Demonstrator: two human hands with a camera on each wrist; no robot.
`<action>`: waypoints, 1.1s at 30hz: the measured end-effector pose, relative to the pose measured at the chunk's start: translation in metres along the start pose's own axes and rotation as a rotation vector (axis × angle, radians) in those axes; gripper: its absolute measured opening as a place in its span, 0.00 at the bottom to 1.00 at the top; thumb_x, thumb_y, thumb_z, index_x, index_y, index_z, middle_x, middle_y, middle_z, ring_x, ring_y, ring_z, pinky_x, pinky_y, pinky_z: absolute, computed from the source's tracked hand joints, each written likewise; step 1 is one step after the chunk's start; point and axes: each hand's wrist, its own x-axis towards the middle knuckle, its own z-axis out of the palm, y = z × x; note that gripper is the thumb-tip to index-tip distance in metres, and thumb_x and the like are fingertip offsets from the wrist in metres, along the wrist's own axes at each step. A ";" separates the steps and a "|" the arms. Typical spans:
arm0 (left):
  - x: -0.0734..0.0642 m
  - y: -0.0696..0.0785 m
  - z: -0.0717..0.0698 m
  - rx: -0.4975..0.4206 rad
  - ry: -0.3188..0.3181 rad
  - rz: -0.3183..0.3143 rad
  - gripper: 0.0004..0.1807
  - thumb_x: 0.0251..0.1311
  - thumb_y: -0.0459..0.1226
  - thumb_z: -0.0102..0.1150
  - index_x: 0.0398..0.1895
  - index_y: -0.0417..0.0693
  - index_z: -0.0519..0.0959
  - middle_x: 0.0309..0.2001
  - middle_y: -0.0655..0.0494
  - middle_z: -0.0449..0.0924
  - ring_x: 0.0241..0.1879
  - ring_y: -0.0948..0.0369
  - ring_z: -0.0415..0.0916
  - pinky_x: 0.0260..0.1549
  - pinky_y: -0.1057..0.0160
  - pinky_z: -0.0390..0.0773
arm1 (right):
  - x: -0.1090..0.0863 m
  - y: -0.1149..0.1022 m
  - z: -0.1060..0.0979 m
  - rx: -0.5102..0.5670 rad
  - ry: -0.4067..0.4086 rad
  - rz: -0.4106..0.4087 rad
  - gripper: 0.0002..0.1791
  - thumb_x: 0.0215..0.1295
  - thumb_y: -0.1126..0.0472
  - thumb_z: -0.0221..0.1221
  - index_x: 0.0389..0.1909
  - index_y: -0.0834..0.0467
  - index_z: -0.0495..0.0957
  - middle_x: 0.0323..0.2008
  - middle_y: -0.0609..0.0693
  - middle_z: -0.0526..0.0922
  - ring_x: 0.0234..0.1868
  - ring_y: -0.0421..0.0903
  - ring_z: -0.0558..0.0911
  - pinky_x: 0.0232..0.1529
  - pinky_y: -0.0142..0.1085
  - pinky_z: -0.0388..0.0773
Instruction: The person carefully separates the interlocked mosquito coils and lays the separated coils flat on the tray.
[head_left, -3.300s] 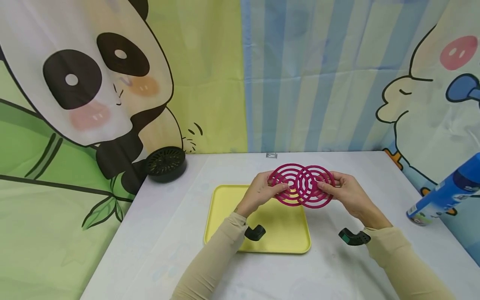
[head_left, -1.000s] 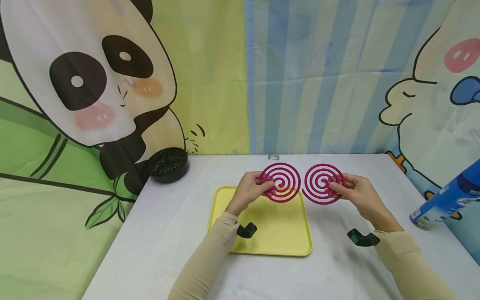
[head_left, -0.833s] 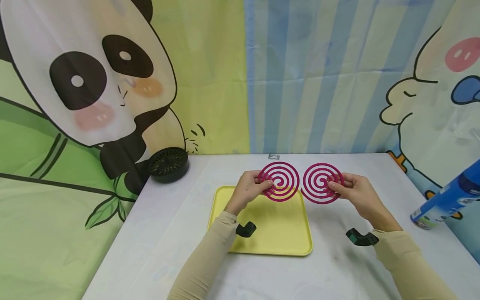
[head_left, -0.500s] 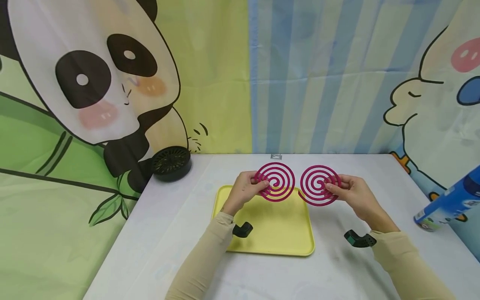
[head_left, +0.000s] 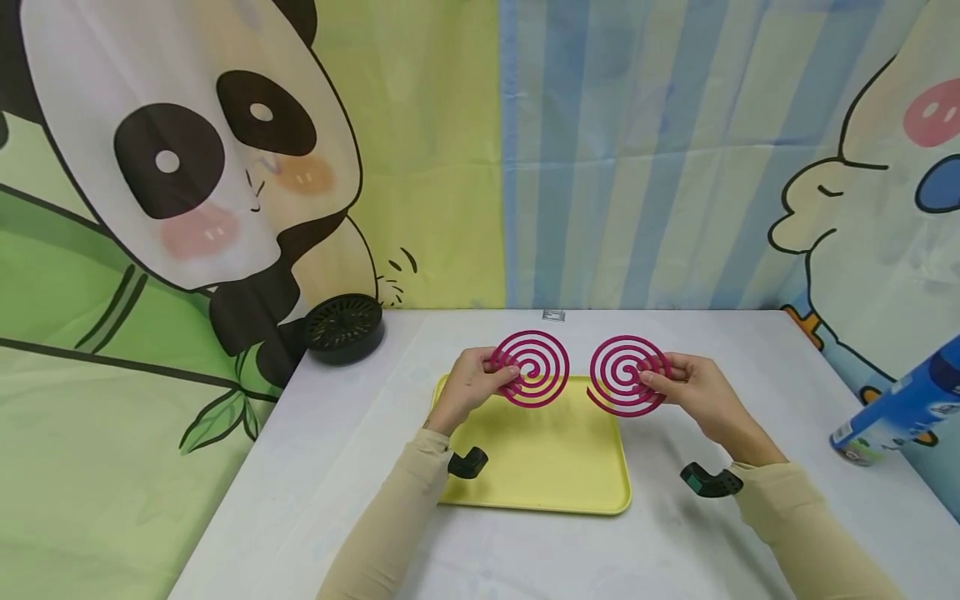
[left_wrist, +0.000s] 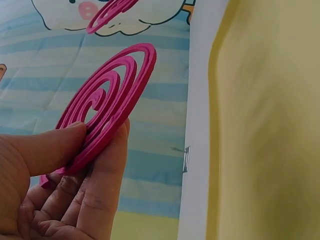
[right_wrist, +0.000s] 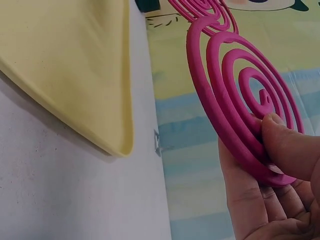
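Two magenta mosquito coils are held up over the far part of a yellow tray (head_left: 540,467), apart from each other. My left hand (head_left: 471,385) pinches the left mosquito coil (head_left: 545,368) at its outer left side, thumb in front and fingers behind. The right mosquito coil (head_left: 611,375) is pinched the same way by my right hand (head_left: 697,396), at its right side. In the left wrist view the thumb presses the face of the left coil (left_wrist: 131,75). The right wrist view shows the right coil (right_wrist: 212,110) tilted, its spiral whole.
A round black slotted case (head_left: 343,329) stands at the table's back left corner. Toward the right edge is a blue spray can (head_left: 896,408). A printed curtain (head_left: 420,167) hangs behind the white table (head_left: 300,483).
The coils overlapped in the oldest frame and are now apart, the gap having widened. Both hands have lately shifted left, my left hand further. Each keeps its grip.
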 end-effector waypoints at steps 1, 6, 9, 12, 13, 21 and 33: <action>-0.001 0.000 -0.002 0.002 0.002 0.000 0.11 0.67 0.34 0.64 0.47 0.35 0.82 0.39 0.42 0.88 0.35 0.57 0.88 0.38 0.61 0.88 | 0.001 0.000 0.001 0.000 -0.003 0.000 0.34 0.68 0.49 0.65 0.65 0.69 0.72 0.51 0.62 0.86 0.41 0.40 0.88 0.45 0.32 0.86; -0.006 0.001 -0.010 0.015 0.014 0.008 0.10 0.66 0.33 0.64 0.46 0.35 0.83 0.38 0.42 0.88 0.35 0.58 0.88 0.39 0.60 0.88 | 0.005 -0.001 0.007 0.015 -0.021 0.004 0.33 0.68 0.50 0.65 0.64 0.69 0.72 0.50 0.62 0.86 0.41 0.41 0.88 0.45 0.33 0.86; -0.008 0.000 -0.014 0.024 0.019 0.006 0.09 0.66 0.33 0.64 0.46 0.35 0.83 0.38 0.41 0.88 0.35 0.58 0.87 0.38 0.60 0.88 | 0.007 -0.002 0.011 0.021 -0.034 -0.005 0.33 0.68 0.50 0.65 0.63 0.69 0.72 0.50 0.62 0.87 0.41 0.41 0.88 0.45 0.33 0.86; -0.010 -0.002 -0.018 0.037 0.024 -0.002 0.10 0.67 0.33 0.64 0.47 0.35 0.83 0.38 0.42 0.88 0.35 0.58 0.87 0.38 0.61 0.88 | 0.010 -0.004 0.015 0.016 -0.047 -0.014 0.32 0.68 0.50 0.65 0.63 0.69 0.73 0.49 0.62 0.87 0.41 0.42 0.88 0.44 0.33 0.86; -0.011 -0.003 -0.019 0.040 0.028 -0.004 0.10 0.67 0.33 0.64 0.47 0.35 0.83 0.38 0.42 0.88 0.35 0.58 0.87 0.38 0.61 0.88 | 0.011 -0.004 0.017 0.015 -0.048 -0.014 0.32 0.67 0.50 0.66 0.62 0.69 0.74 0.49 0.62 0.87 0.41 0.42 0.88 0.44 0.33 0.86; -0.019 -0.013 -0.026 0.094 0.058 -0.047 0.11 0.67 0.34 0.64 0.47 0.36 0.83 0.35 0.46 0.88 0.32 0.61 0.86 0.35 0.63 0.87 | 0.017 -0.005 0.026 0.033 -0.075 -0.010 0.30 0.68 0.52 0.66 0.61 0.69 0.74 0.47 0.60 0.87 0.41 0.41 0.87 0.44 0.33 0.87; -0.033 -0.028 -0.034 0.148 0.044 -0.072 0.09 0.66 0.35 0.65 0.43 0.38 0.85 0.33 0.47 0.88 0.30 0.62 0.83 0.34 0.61 0.85 | 0.019 -0.003 0.038 0.064 -0.110 -0.020 0.28 0.70 0.55 0.63 0.62 0.72 0.73 0.45 0.59 0.88 0.40 0.38 0.87 0.43 0.33 0.86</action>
